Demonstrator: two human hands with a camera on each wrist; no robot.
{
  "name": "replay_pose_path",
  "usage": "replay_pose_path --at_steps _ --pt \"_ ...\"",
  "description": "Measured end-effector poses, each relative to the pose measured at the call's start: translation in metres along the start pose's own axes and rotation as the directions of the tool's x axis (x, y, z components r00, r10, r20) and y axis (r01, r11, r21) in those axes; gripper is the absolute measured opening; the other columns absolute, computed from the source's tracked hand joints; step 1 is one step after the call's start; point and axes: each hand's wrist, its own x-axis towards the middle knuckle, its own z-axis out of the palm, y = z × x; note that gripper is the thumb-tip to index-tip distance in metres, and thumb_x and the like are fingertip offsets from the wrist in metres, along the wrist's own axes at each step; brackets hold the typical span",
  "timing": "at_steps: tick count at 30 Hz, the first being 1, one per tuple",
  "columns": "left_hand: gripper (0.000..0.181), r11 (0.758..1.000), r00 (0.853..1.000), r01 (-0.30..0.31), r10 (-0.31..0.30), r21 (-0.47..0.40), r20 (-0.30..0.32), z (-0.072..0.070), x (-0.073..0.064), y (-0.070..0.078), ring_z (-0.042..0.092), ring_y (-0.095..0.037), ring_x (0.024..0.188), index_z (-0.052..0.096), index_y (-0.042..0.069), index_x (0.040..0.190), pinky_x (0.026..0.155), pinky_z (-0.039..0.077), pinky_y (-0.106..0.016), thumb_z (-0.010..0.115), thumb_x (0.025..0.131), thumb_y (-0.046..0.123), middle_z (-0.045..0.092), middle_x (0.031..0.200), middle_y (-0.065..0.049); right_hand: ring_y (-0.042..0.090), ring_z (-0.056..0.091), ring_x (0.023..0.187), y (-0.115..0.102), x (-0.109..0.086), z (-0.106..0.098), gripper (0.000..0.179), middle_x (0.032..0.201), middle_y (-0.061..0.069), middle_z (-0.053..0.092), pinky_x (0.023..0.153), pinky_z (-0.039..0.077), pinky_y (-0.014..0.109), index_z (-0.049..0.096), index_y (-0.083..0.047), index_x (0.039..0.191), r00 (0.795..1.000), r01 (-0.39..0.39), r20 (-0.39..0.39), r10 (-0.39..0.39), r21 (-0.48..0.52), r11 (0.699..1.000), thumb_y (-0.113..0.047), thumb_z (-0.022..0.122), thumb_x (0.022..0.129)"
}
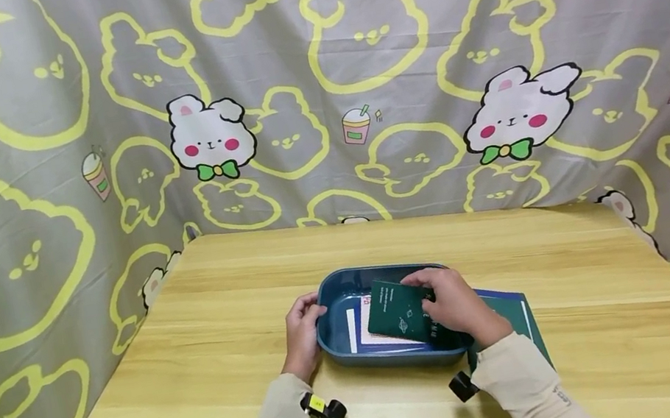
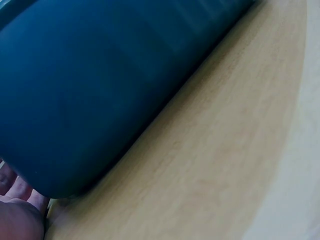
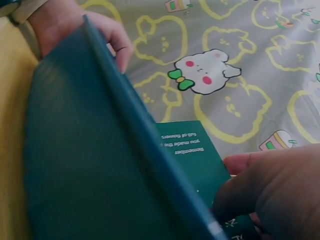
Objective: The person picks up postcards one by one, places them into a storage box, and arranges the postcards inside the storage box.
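A dark blue-green plastic basin (image 1: 395,360) with rounded corners stands on the table. My left hand (image 1: 301,333) grips its left end, thumb over the rim and fingers against the outer wall; the left wrist view shows the basin's side (image 2: 100,95) close up. My right hand (image 1: 455,300) pinches a dark green notebook (image 1: 389,310) by its right part, thumb on top, tilted over the basin. White printing and small drawings mark its cover. Beneath it in the basin lie a white printed sheet or booklet (image 1: 367,323) and something blue with a white strip (image 1: 353,333), partly covered.
Right of the basin, partly under my right forearm, lie a green book or folder (image 1: 535,334) and a blue-edged one (image 1: 512,295). The wooden table (image 1: 220,281) meets a patterned grey curtain (image 1: 305,192) at the back and sides. Each wrist wears a small black camera (image 1: 326,411).
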Motion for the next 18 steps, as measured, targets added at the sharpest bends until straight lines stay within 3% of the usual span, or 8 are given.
replay_pose_path --at_steps 4,7,13,18 --pt "0.033 1.000 1.000 0.000 0.000 -0.001 0.000 0.000 0.001 0.000 0.054 -0.018 0.098 0.056 -0.011 0.117 0.080 0.049 -0.024 0.052 0.085 -0.003 0.056 0.115 -0.016 0.026 0.062 0.102 0.003 0.002 0.007 0.040 0.112 0.009 0.067 0.074 0.048 0.037 0.068 -0.008 0.115 1.000 0.021 -0.014 -0.022 -0.031 0.999 0.011 0.063 0.080" --pt "0.033 1.000 1.000 -0.001 0.001 0.001 0.000 0.000 0.002 -0.001 0.054 -0.017 0.097 0.057 -0.010 0.116 0.080 0.049 -0.023 0.052 0.084 -0.003 0.056 0.114 -0.015 0.026 0.061 0.103 0.003 0.002 0.011 0.038 0.111 0.008 0.068 0.082 0.050 0.042 0.068 -0.009 0.113 1.000 0.006 -0.029 -0.008 -0.061 0.998 0.010 0.064 0.080" --pt "0.032 1.000 1.000 -0.011 0.011 0.009 -0.007 0.001 0.002 -0.002 0.054 -0.017 0.097 0.058 -0.010 0.115 0.079 0.048 -0.022 0.052 0.083 -0.004 0.057 0.112 -0.015 0.026 0.056 0.094 0.004 0.002 0.015 0.030 0.103 0.007 0.066 0.080 0.050 0.043 0.068 -0.012 0.095 0.999 -0.017 -0.033 0.013 -0.131 0.991 0.007 0.073 0.073" --pt "0.031 1.000 1.000 -0.027 0.027 0.010 -0.012 0.002 0.001 -0.003 0.055 -0.017 0.096 0.058 -0.011 0.112 0.078 0.048 -0.022 0.053 0.082 -0.005 0.058 0.110 -0.015 0.031 0.055 0.107 0.002 0.001 0.016 0.030 0.117 0.006 0.065 0.092 0.042 0.050 0.072 -0.012 0.090 1.000 0.017 0.011 -0.015 -0.198 0.980 0.006 0.079 0.067"
